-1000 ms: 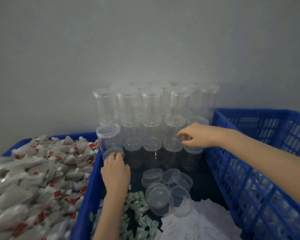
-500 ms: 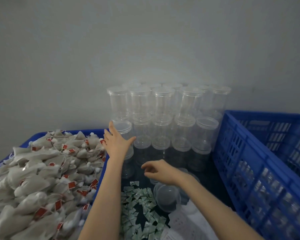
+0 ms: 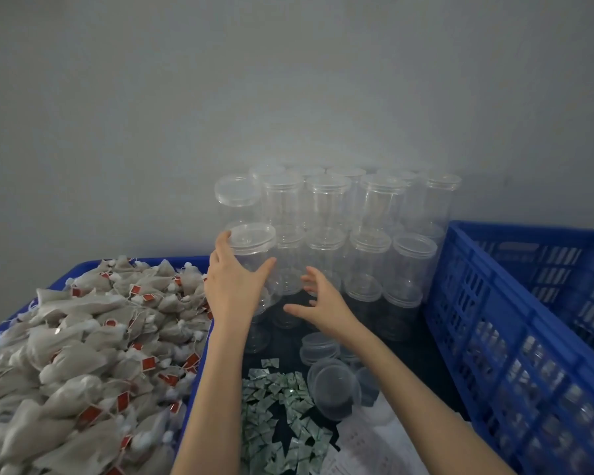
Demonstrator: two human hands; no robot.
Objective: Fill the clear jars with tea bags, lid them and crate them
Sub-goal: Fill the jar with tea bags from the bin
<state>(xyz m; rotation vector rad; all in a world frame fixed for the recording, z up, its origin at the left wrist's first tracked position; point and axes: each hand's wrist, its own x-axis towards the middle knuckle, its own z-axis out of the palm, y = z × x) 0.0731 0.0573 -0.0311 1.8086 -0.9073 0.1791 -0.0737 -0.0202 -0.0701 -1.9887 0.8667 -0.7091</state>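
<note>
Two hands are reaching up from below: the right hand (image 3: 318, 305), nearer, is hovering spread and empty just beside the jar (image 3: 251, 255). The left hand (image 3: 232, 286) is wrapping its fingers round that upright, lidded jar, which is standing at the stack's left edge, long axis vertical.

dark surface (image 3: 422, 354) w/ stacked clear jars (image 3: 367, 255), loose lids (image 3: 333, 389), green packets (image 3: 278, 423), printed paper sheets (image 3: 374, 443)

Dim, soft, perhaps slightly hazy light
</note>
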